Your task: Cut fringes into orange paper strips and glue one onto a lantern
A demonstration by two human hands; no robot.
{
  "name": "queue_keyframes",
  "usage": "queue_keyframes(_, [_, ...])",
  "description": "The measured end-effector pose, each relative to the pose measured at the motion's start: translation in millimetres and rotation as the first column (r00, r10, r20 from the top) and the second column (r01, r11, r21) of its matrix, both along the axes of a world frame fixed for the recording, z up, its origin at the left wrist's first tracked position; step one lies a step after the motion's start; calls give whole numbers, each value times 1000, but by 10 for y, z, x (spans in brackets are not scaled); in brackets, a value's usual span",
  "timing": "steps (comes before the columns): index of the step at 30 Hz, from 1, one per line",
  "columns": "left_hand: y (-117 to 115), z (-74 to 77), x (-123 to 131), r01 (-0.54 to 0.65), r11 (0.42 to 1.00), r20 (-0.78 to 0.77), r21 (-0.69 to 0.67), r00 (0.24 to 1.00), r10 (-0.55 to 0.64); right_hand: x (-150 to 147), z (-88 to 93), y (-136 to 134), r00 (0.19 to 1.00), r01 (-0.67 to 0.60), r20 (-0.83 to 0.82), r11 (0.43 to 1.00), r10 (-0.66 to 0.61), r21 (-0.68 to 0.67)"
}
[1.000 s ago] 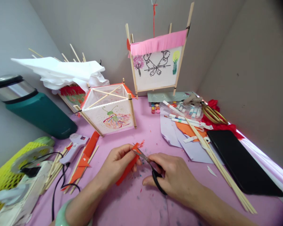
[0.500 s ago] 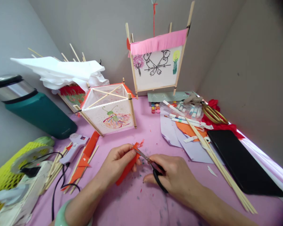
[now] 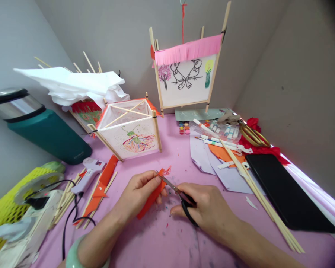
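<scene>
Between the thumb and fingers of my left hand (image 3: pixel 145 188) is a strip of orange-red paper (image 3: pixel 150 204), its far end cut into a thin fringe. My right hand (image 3: pixel 206 203) grips black-handled scissors (image 3: pixel 187 209), thumb in one loop. The scissor blades lie across the strip close to my left fingertips. Just beyond my hands stands a paper lantern (image 3: pixel 128 130) on a stick frame, with an insect drawing on its front. More orange-red paper (image 3: pixel 102 186) lies left of my left forearm.
A second lantern (image 3: pixel 188 70) with pink fringe hangs at the back. Leftward are a glue gun (image 3: pixel 91 173) with its cord, wooden sticks and a teal bottle (image 3: pixel 50 134). To the right lie markers (image 3: pixel 220 143), paper sheets, long sticks (image 3: pixel 257 197) and a black tablet-like slab (image 3: pixel 290 193).
Almost nothing differs. Both hands, the strip and the scissors keep nearly the same place, and the whole view has shifted very slightly.
</scene>
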State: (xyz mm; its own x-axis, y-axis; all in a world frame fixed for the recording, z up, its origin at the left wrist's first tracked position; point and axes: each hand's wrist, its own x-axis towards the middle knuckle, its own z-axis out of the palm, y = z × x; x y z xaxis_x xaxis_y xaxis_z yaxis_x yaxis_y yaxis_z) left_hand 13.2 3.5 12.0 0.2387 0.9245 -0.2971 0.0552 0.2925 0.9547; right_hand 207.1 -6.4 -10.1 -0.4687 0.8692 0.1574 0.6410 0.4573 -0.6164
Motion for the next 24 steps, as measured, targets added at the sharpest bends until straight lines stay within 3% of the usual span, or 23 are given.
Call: queue_keyframes(24, [-46, 50, 59, 74, 996, 5, -57, 997, -74, -27, -18, -21, 1000, 1, -17, 1000, 0, 22])
